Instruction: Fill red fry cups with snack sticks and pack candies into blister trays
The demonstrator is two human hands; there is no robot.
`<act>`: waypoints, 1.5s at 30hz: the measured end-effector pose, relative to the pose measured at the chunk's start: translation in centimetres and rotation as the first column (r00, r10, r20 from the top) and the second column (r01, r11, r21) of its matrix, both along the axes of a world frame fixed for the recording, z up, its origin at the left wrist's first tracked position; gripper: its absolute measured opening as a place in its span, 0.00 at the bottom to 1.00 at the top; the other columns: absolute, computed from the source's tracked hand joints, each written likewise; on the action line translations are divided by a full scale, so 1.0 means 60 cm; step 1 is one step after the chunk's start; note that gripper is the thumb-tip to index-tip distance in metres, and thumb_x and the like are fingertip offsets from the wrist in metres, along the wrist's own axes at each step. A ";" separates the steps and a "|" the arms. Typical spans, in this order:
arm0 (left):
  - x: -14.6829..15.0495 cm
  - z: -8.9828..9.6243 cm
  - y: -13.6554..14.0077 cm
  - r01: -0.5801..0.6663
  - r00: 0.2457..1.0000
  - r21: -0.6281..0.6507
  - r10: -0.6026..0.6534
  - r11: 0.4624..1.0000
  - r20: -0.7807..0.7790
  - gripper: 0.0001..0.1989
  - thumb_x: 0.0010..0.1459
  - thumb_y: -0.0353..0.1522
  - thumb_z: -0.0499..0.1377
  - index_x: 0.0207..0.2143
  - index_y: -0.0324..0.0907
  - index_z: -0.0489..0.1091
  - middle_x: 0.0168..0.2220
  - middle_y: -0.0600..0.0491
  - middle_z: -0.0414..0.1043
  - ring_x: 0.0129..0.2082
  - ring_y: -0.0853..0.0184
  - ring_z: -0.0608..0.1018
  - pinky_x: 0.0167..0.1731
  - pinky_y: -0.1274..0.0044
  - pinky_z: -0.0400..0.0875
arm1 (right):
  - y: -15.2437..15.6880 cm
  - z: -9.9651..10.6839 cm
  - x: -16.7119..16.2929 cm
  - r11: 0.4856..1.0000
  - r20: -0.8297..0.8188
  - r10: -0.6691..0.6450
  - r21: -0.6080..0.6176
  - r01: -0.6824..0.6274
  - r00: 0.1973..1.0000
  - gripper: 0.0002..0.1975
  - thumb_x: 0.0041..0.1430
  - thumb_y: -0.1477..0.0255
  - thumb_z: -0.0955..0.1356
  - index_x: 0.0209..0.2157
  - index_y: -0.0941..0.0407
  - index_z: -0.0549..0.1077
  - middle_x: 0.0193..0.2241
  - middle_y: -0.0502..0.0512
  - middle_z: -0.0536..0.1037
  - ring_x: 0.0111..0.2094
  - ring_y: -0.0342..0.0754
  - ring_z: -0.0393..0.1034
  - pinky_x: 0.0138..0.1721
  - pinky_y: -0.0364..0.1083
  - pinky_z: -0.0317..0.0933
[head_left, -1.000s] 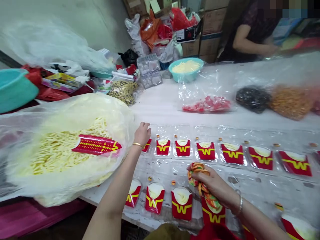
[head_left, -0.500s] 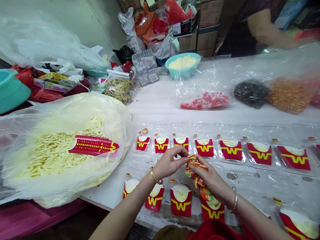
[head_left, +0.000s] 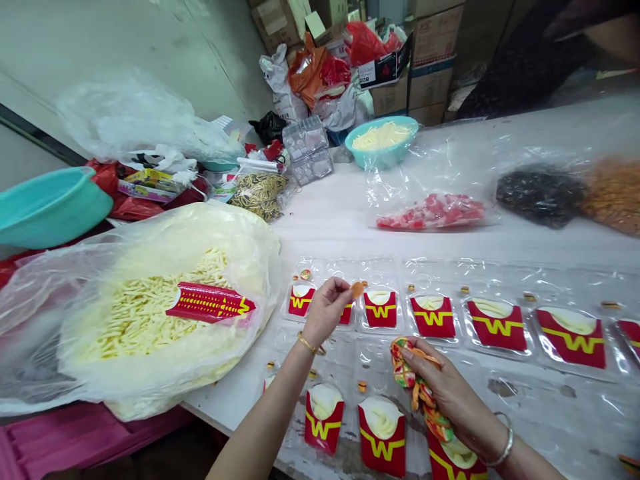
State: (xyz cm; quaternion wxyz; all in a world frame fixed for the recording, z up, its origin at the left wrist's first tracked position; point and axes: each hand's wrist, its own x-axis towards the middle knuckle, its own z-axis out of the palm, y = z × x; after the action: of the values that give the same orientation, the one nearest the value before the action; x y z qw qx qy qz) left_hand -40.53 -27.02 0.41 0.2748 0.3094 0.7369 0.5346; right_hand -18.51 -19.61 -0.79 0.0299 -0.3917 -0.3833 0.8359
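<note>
Between thumb and fingertips my left hand pinches a small round orange disc, above the back row of clear plastic blister trays. A bunch of colourful pizza-like discs is gripped in my right hand, over the trays nearer me. Red fries boxes with a yellow W sit in the trays, pale pieces showing at their tops. Tiny burger pieces lie above several boxes. One round colourful disc rests in the leftmost tray of the back row.
At left, a big plastic bag holds pale fry pieces and a red perforated scoop-like holder. Behind are a turquoise basin of pale strips and a bag of red pieces. A person in dark clothing stands at upper right.
My left hand has moved away from the bunch, leftward toward the back-row trays, with one disc in its fingers. My right hand still grips the bunch. The view has shifted.
</note>
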 end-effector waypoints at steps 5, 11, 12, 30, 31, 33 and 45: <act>-0.090 -0.031 0.003 -0.003 0.665 -0.290 -0.214 0.957 -0.715 0.08 0.60 0.29 0.50 0.34 0.41 0.69 0.37 0.48 0.70 0.37 0.65 0.72 0.39 0.74 0.65 | -0.002 0.004 0.001 0.996 0.062 -0.089 -0.026 0.091 0.994 0.28 0.46 0.55 0.73 0.48 0.51 0.71 0.48 0.53 0.75 0.51 0.54 0.68 0.47 0.46 0.64; -0.114 -0.061 -0.005 0.078 0.435 -0.537 -0.513 0.840 -0.740 0.16 0.57 0.23 0.50 0.45 0.43 0.70 0.46 0.47 0.72 0.49 0.62 0.71 0.50 0.68 0.63 | 0.004 0.000 0.000 0.995 0.053 -0.064 -0.078 0.068 0.997 0.26 0.48 0.55 0.72 0.47 0.51 0.72 0.47 0.54 0.76 0.51 0.57 0.68 0.44 0.49 0.66; -0.115 -0.063 -0.008 0.087 0.424 -0.543 -0.524 0.835 -0.738 0.19 0.56 0.22 0.51 0.47 0.44 0.69 0.49 0.47 0.71 0.52 0.60 0.69 0.52 0.66 0.61 | 0.004 -0.003 0.001 0.996 0.043 -0.055 -0.063 0.058 0.998 0.25 0.48 0.54 0.72 0.47 0.51 0.73 0.47 0.53 0.76 0.51 0.57 0.67 0.45 0.48 0.66; 0.075 0.010 0.052 0.425 0.892 -0.136 -0.439 0.895 -0.103 0.09 0.60 0.37 0.54 0.33 0.41 0.68 0.31 0.54 0.71 0.33 0.70 0.71 0.35 0.79 0.64 | 0.017 0.002 0.005 0.999 -0.136 0.039 -0.032 -0.043 0.990 0.11 0.55 0.63 0.69 0.37 0.53 0.70 0.28 0.47 0.72 0.28 0.43 0.66 0.28 0.40 0.60; 0.063 0.001 0.063 0.348 0.922 -0.114 -0.361 0.931 -0.138 0.08 0.59 0.36 0.54 0.34 0.41 0.68 0.31 0.54 0.70 0.33 0.70 0.71 0.35 0.79 0.64 | 0.019 0.002 0.008 0.998 -0.124 0.025 -0.059 -0.033 0.992 0.11 0.55 0.63 0.69 0.37 0.53 0.70 0.28 0.47 0.72 0.26 0.42 0.65 0.25 0.39 0.59; 0.036 -0.018 0.089 0.191 0.945 -0.105 -0.211 0.976 -0.248 0.06 0.58 0.35 0.55 0.35 0.42 0.67 0.31 0.54 0.70 0.32 0.70 0.71 0.35 0.79 0.64 | 0.027 0.004 0.012 0.991 -0.103 -0.027 -0.136 0.013 0.994 0.12 0.54 0.63 0.70 0.38 0.52 0.69 0.26 0.46 0.71 0.22 0.41 0.63 0.20 0.39 0.56; -0.015 -0.073 0.163 -0.025 0.565 -0.511 -0.410 0.859 -0.716 0.06 0.60 0.33 0.52 0.36 0.42 0.68 0.39 0.48 0.70 0.43 0.60 0.70 0.42 0.68 0.57 | 0.057 0.008 0.039 0.957 -0.057 -0.231 -0.193 0.216 0.971 0.09 0.54 0.67 0.71 0.36 0.53 0.69 0.26 0.47 0.70 0.21 0.39 0.64 0.18 0.36 0.61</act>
State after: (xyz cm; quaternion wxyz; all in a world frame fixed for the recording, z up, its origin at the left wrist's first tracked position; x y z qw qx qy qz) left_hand -41.43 -17.21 -3.98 0.0352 0.5227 0.8450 0.1073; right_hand -16.15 -16.20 -0.33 0.1028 -0.4003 -0.2554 0.8740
